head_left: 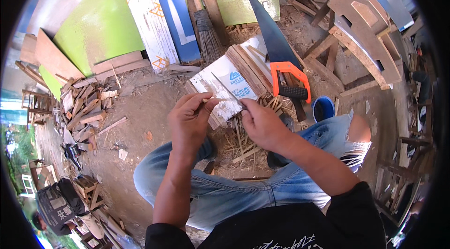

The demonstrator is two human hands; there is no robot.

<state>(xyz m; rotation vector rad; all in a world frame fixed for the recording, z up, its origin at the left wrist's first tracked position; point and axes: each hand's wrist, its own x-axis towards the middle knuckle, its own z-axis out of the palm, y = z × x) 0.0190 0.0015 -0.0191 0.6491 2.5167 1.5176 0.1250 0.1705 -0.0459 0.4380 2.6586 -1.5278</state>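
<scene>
- The left hand (190, 118) pinched a thin wooden stick (213, 100) between closed fingertips, above the knees.
- The right hand (263, 125) gripped a knife (225, 87), blade against the stick.
- Shavings (236, 143) littered the ground; whittling looked partway, stick unfinished.

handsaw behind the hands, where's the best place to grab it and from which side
Take the handsaw by its orange and black handle, the end nearest the person. The handle's opening faces the right hand, so coming in from the person's side, fingers through the opening, looks easiest. The dark blade tapers away toward the leaning boards and is best left alone.
</scene>
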